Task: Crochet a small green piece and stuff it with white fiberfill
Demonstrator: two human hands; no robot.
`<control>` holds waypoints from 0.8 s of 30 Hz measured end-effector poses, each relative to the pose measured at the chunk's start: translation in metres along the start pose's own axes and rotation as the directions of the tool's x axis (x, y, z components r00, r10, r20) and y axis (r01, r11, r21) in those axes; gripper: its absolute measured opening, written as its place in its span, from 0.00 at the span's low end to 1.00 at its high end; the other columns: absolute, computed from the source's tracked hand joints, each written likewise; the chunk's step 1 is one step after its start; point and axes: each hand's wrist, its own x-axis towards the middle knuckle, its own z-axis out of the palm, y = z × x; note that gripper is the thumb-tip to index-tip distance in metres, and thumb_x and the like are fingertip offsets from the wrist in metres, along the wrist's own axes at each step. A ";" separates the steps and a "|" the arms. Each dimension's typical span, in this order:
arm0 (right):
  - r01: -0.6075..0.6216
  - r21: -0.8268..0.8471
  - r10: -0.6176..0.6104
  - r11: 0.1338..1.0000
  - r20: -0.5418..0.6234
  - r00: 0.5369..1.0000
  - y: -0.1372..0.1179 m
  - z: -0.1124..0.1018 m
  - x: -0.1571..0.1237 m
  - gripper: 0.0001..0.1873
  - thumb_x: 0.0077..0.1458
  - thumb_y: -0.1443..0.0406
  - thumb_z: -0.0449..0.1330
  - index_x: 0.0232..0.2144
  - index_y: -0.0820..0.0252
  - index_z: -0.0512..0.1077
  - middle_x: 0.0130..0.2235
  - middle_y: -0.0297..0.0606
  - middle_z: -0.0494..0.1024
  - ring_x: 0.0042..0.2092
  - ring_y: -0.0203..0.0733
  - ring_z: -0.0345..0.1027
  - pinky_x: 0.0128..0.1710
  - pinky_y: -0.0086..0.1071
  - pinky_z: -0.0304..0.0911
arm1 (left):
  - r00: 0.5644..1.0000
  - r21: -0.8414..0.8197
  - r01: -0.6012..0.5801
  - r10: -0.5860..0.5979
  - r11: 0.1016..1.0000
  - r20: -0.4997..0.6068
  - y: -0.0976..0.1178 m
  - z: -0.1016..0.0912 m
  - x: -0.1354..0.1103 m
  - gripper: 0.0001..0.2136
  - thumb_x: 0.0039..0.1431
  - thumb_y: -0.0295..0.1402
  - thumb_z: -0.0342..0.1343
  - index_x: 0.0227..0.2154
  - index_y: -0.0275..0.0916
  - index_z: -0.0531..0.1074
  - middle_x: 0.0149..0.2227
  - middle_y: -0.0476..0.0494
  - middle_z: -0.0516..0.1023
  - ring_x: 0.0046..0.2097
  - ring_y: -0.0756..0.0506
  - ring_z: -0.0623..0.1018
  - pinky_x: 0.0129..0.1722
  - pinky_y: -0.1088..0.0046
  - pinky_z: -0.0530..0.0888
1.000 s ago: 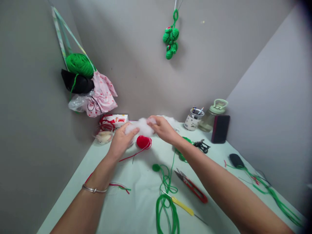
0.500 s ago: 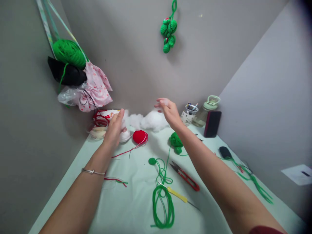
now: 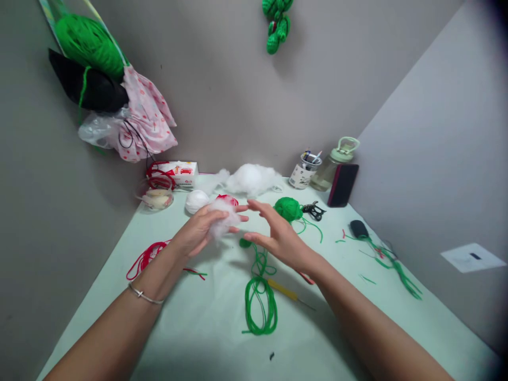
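My left hand [image 3: 202, 230] holds a tuft of white stuffing [image 3: 222, 221] in its palm, fingers curled loosely around it, above the pale green table [image 3: 198, 328]. My right hand [image 3: 275, 233] hovers just to the right with fingers stretched out, holding nothing. A red crocheted piece [image 3: 228, 199] peeks out behind the tuft. A larger heap of white stuffing [image 3: 250, 179] lies at the back. A loop of green cord [image 3: 260, 299] lies in front of my hands, with a yellow-handled crochet hook [image 3: 286, 291] beside it.
A green yarn ball [image 3: 288, 208], a white ball [image 3: 196, 201], small black scissors [image 3: 315, 210], a pen cup [image 3: 304, 172], a bottle [image 3: 335, 164] and a dark phone [image 3: 343, 184] stand at the back. Red cord [image 3: 145, 256] lies left. Bags with green yarn [image 3: 89, 47] hang on the wall.
Both hands have drawn back from the far stuffing heap toward me. The left hand now carries a torn-off tuft, and the right hand has lowered and opened beside it. The camera tilted down.
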 end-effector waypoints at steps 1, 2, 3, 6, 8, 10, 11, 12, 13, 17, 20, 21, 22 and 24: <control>-0.034 -0.027 0.036 0.999 0.059 0.998 0.008 0.008 -0.007 0.38 0.66 0.58 0.66 0.72 0.47 0.56 0.67 0.49 0.72 0.66 0.55 0.69 0.66 0.53 0.67 | 1.000 -0.001 -0.010 0.010 1.000 -0.021 -0.001 -0.001 0.000 0.14 0.54 0.30 0.65 0.45 0.39 0.79 0.47 0.38 0.85 0.42 0.41 0.84 0.34 0.72 0.79; -0.045 -0.068 0.052 0.997 0.115 0.992 0.015 0.017 -0.013 0.39 0.63 0.61 0.68 0.71 0.51 0.58 0.64 0.52 0.74 0.64 0.57 0.70 0.64 0.53 0.68 | 0.999 0.004 -0.020 0.020 1.000 -0.037 -0.004 -0.001 -0.001 0.17 0.51 0.28 0.65 0.46 0.41 0.78 0.46 0.39 0.85 0.40 0.43 0.83 0.30 0.75 0.76; -0.064 -0.110 0.080 0.992 0.149 0.986 0.021 0.025 -0.017 0.37 0.61 0.66 0.69 0.68 0.54 0.63 0.61 0.52 0.76 0.63 0.59 0.70 0.63 0.54 0.67 | 0.998 0.014 -0.025 0.026 1.000 -0.057 -0.007 -0.001 -0.001 0.19 0.47 0.27 0.63 0.46 0.42 0.78 0.43 0.42 0.84 0.36 0.45 0.81 0.25 0.77 0.72; -0.164 -0.128 0.177 0.978 0.100 0.979 0.035 0.043 -0.023 0.17 0.60 0.76 0.60 0.49 0.59 0.78 0.47 0.52 0.82 0.55 0.59 0.73 0.62 0.55 0.63 | 0.994 0.058 -0.005 0.011 0.998 -0.104 -0.020 -0.001 0.000 0.10 0.41 0.28 0.58 0.31 0.40 0.74 0.23 0.53 0.69 0.22 0.52 0.63 0.18 0.80 0.56; -0.223 -0.074 0.227 0.972 0.060 0.972 0.040 0.046 -0.022 0.13 0.62 0.76 0.56 0.40 0.59 0.79 0.42 0.51 0.82 0.50 0.57 0.74 0.58 0.52 0.66 | 0.992 0.092 0.026 -0.015 0.995 -0.125 -0.029 -0.001 0.001 0.05 0.42 0.30 0.57 0.21 0.41 0.65 0.18 0.58 0.55 0.20 0.54 0.52 0.18 0.79 0.50; -0.279 0.025 0.278 0.960 0.044 0.960 0.042 0.042 -0.022 0.11 0.65 0.71 0.55 0.37 0.59 0.78 0.40 0.48 0.83 0.44 0.52 0.76 0.50 0.46 0.70 | 0.988 0.146 0.052 -0.030 0.988 -0.152 -0.037 -0.001 0.001 0.10 0.48 0.33 0.58 0.19 0.42 0.62 0.19 0.59 0.51 0.20 0.54 0.49 0.19 0.78 0.48; -0.302 0.084 0.299 0.950 0.046 0.953 0.042 0.040 -0.022 0.11 0.67 0.67 0.54 0.38 0.58 0.77 0.39 0.47 0.83 0.42 0.50 0.77 0.46 0.43 0.71 | 0.986 0.179 0.062 -0.032 0.982 -0.165 -0.040 0.000 0.000 0.11 0.51 0.35 0.59 0.20 0.41 0.63 0.19 0.58 0.53 0.21 0.53 0.51 0.20 0.77 0.48; -0.317 0.138 0.313 0.938 0.051 0.948 0.041 0.037 -0.021 0.13 0.70 0.64 0.52 0.38 0.58 0.76 0.38 0.45 0.83 0.39 0.47 0.78 0.43 0.41 0.72 | 0.984 0.213 0.069 -0.031 0.975 -0.177 -0.043 0.001 0.000 0.12 0.54 0.37 0.62 0.22 0.41 0.66 0.20 0.57 0.56 0.22 0.53 0.54 0.20 0.77 0.50; -0.335 0.211 0.329 0.918 0.064 0.942 0.039 0.034 -0.021 0.15 0.71 0.60 0.50 0.38 0.58 0.75 0.37 0.44 0.84 0.38 0.45 0.78 0.40 0.39 0.72 | 0.983 0.244 0.074 -0.028 0.967 -0.184 -0.045 0.003 -0.001 0.11 0.55 0.39 0.65 0.26 0.40 0.70 0.21 0.56 0.60 0.23 0.52 0.57 0.21 0.77 0.53; -0.480 0.653 0.450 0.586 0.230 0.863 0.027 0.033 -0.022 0.15 0.65 0.53 0.58 0.33 0.57 0.71 0.31 0.38 0.80 0.27 0.37 0.71 0.31 0.33 0.67 | 0.987 0.312 0.061 -0.012 0.948 -0.157 -0.053 0.014 -0.003 0.18 0.49 0.42 0.73 0.41 0.43 0.78 0.32 0.51 0.77 0.32 0.47 0.72 0.32 0.73 0.68; -0.549 0.725 0.457 0.415 0.356 0.815 0.020 0.033 -0.021 0.17 0.60 0.51 0.64 0.30 0.56 0.71 0.25 0.29 0.73 0.21 0.31 0.52 0.24 0.30 0.52 | 0.989 0.333 0.068 -0.019 0.940 -0.148 -0.060 0.017 -0.002 0.15 0.51 0.43 0.72 0.38 0.42 0.79 0.33 0.50 0.79 0.34 0.46 0.74 0.32 0.72 0.68; -0.559 0.703 0.451 0.439 0.365 0.814 0.019 0.032 -0.021 0.17 0.60 0.50 0.65 0.30 0.56 0.70 0.24 0.27 0.70 0.21 0.31 0.49 0.24 0.30 0.48 | 0.987 0.334 0.080 -0.028 0.939 -0.159 -0.062 0.016 -0.001 0.14 0.53 0.45 0.70 0.35 0.42 0.78 0.31 0.50 0.77 0.30 0.47 0.72 0.29 0.72 0.66; -0.560 0.672 0.447 0.485 0.359 0.819 0.019 0.030 -0.020 0.18 0.59 0.49 0.65 0.30 0.55 0.70 0.23 0.26 0.67 0.22 0.32 0.48 0.24 0.30 0.46 | 0.984 0.331 0.094 -0.038 0.939 -0.174 -0.064 0.014 0.000 0.15 0.55 0.47 0.68 0.34 0.42 0.77 0.28 0.52 0.74 0.27 0.49 0.68 0.26 0.73 0.63; -0.515 0.578 0.437 0.633 0.283 0.854 0.018 0.026 -0.020 0.20 0.58 0.48 0.67 0.27 0.55 0.71 0.23 0.27 0.64 0.25 0.35 0.51 0.26 0.32 0.47 | 0.977 0.317 0.120 -0.056 0.941 -0.205 -0.068 0.009 0.001 0.18 0.59 0.52 0.63 0.30 0.41 0.72 0.24 0.55 0.68 0.22 0.51 0.61 0.22 0.73 0.56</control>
